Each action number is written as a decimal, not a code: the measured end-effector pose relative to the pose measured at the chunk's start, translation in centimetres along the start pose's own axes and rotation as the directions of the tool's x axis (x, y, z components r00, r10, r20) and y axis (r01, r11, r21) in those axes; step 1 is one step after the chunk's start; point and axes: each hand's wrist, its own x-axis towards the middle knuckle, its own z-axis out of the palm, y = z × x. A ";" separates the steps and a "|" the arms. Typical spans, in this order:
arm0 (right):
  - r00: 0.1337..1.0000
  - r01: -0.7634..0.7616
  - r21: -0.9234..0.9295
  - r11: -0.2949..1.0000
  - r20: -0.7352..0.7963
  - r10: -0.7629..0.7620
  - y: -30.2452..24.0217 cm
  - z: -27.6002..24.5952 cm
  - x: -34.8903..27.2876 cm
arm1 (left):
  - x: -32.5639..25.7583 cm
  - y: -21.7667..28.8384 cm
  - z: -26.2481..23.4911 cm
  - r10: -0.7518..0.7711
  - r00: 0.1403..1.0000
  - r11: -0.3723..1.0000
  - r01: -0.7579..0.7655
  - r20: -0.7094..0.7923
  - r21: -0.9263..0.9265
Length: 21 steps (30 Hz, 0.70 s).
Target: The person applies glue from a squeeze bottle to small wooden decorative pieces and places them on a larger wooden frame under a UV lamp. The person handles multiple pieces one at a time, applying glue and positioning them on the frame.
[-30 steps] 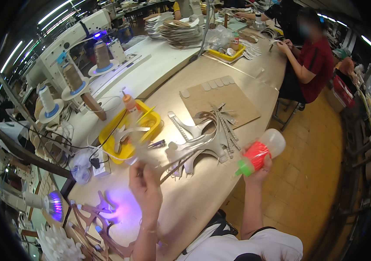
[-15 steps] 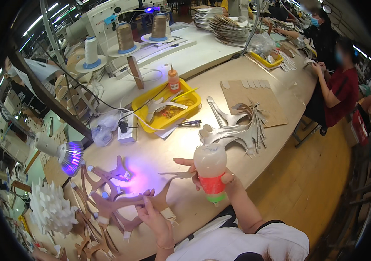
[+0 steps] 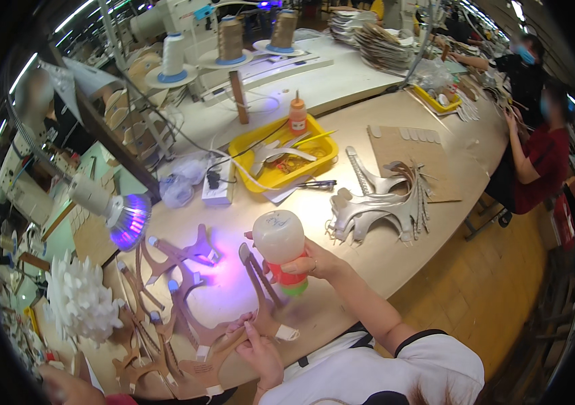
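My right hand [image 3: 317, 262] is wrapped round an upturned squeeze bottle [image 3: 278, 237], cloudy white with a red band and a green cap facing down. Pinched in my left hand [image 3: 262, 351] is a brown branching cut piece [image 3: 268, 312], apparently leather, with white tabs. Its dark-edged strap stands up beside the bottle; whether the bottle's tip touches it is hidden. Several similar brown pieces [image 3: 189, 324] lie to the left, some under the purple glow of a lamp [image 3: 129, 221].
A spiky white object [image 3: 79, 300] and another person's hand [image 3: 68, 386] are at the left edge. Beyond lies a yellow tray [image 3: 328, 156] with an orange-red bottle [image 3: 298, 116]. Silvery cut pieces [image 3: 382, 206] lie by a brown board [image 3: 429, 165]. Co-workers sit at right.
The bottle has moved left and nearer the brown piece, whose strap now points upward instead of rightward. My view has shifted, so the table appears further right.
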 end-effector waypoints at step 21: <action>0.939 -0.286 0.379 0.880 0.296 0.177 0.1 1.6 5.1 | 5.4 11.2 -1.1 -0.607 0.583 0.511 -0.233 0.540 0.827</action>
